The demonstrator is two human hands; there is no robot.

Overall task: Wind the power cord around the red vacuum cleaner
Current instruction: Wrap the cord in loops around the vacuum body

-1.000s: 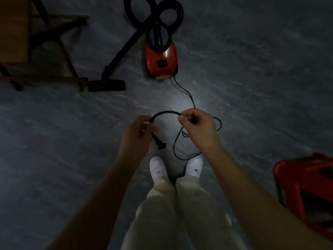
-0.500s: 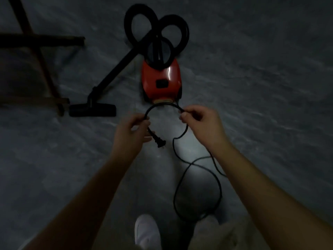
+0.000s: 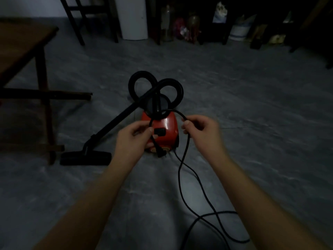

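Dim room: the clutter on the back shelves [image 3: 227,24] is too dark to name. The left hand [image 3: 134,137] hides the near-left corner of the red vacuum cleaner [image 3: 169,128], and the power cord [image 3: 179,175] runs off the bottom edge. Left fingers [image 3: 140,126] pinch the cord just above the plug [image 3: 161,153], which dangles in front of the vacuum. The right hand [image 3: 201,132] pinches it too, thumb and forefinger, and the cord arches between both hands. From the right hand it drops to the floor [image 3: 252,123] and loops there. The vacuum sits on the floor just beyond the hands.
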